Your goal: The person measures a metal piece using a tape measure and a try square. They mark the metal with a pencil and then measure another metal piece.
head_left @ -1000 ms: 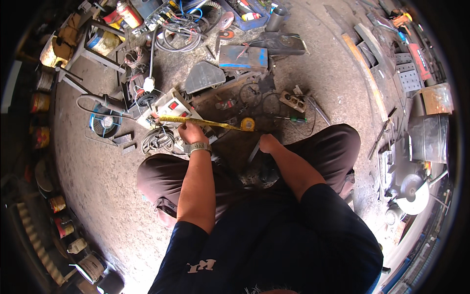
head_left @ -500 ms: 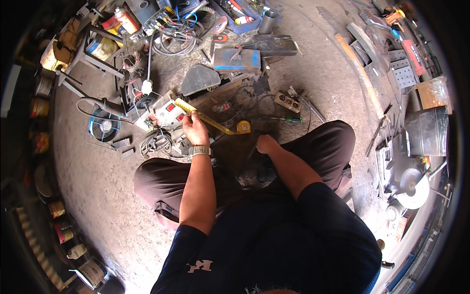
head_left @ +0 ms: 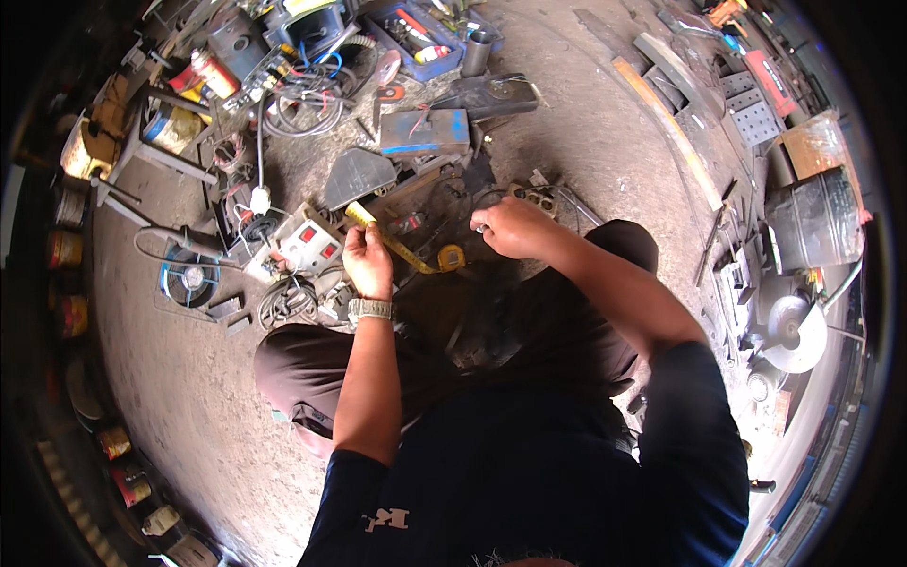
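My left hand [head_left: 368, 263] is closed, its thumb and fingers pinching the pulled-out yellow blade of a tape measure near the blade's free end. The tape's yellow case [head_left: 452, 257] rests to the right, over the dark area in front of my lap. My right hand [head_left: 518, 228] is raised beyond the case and closed. Something small and pale shows at its fingertips, too small to name. Just past that hand sits a socket block [head_left: 536, 197], partly covered by it.
A white switch box [head_left: 307, 244] and coiled cable [head_left: 288, 302] lie at left, near a round blue-framed fan [head_left: 189, 274]. Ahead are a dark metal plate [head_left: 361, 178], a blue-marked metal box [head_left: 425, 131] and a blue tool tray [head_left: 425, 66]. A long wooden strip [head_left: 666, 132] lies at right.
My right hand has moved forward from beside my right thigh to near the socket block. My left hand still holds the tape blade. The whole view has shifted slightly.
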{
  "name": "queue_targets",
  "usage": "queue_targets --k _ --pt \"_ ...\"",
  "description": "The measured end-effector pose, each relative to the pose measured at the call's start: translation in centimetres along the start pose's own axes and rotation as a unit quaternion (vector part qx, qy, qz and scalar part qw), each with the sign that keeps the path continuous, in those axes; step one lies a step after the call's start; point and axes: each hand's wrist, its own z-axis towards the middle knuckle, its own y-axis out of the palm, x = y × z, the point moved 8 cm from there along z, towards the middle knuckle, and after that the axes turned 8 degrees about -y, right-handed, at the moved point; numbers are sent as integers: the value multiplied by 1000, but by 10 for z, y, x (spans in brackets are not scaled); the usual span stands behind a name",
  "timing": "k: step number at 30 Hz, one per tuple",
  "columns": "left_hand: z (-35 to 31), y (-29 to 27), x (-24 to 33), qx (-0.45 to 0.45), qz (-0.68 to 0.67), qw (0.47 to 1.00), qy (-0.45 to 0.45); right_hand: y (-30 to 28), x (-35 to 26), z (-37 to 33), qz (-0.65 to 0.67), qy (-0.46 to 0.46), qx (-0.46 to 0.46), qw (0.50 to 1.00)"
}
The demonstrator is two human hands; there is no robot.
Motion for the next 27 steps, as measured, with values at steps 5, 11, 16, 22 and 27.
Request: queue_targets --k 5,11,16,22,27 --pt "-12 29 53 -91 289 952 37 -43 -28 -5 55 -41 23 997" --pt "-24 37 61 -157 310 937 41 1 -44 21 84 -131 110 982" --pt "-34 69 75 -124 292 931 180 33 -22 12 18 -27 -89 996" --pt "-37 89 74 -166 263 939 149 34 5 10 32 -48 -47 997" --pt "-40 90 70 -169 253 938 164 18 1 18 58 -102 40 992"
